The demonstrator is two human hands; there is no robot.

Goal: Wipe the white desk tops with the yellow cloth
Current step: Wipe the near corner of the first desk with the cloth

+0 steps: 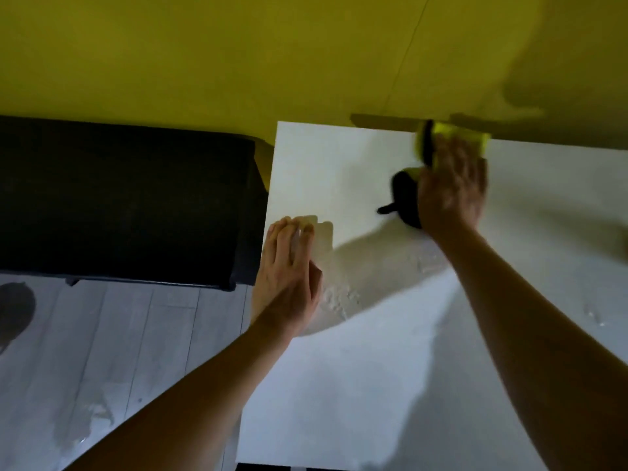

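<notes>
Now, from near to far:

Near part of the desk: the white desk top [390,385] fills the low right side of the view. It looks dull and a bit streaky here, with small wet spots near the middle. I think the cloth has been over some of it, but I cannot tell how much.

Left hand: the left hand [289,270] lies flat at the left edge of the desk. Its fingers are straight and it holds nothing. It just presses down, maybe to lean on.

Floor: a pale wood floor [102,351] shows past the left edge of the desk.

Right hand: the right hand [452,185] is far out, near the back edge of the desk. It is blurry. It presses down on the cloth, and its fingers look spread over it. I cannot tell if they curl around it.

Yellow cloth: the yellow cloth [475,139] is bright, and only a bit peeks out past the fingers, right at the back edge by the wall. A dark thing I cannot name sits just beside that hand.

Job so far: the wiping is going on at the back edge. The back left corner and the right side look left to do.

Far back: a yellow wall [204,62] and a black box [119,205] beside the desk.
</notes>
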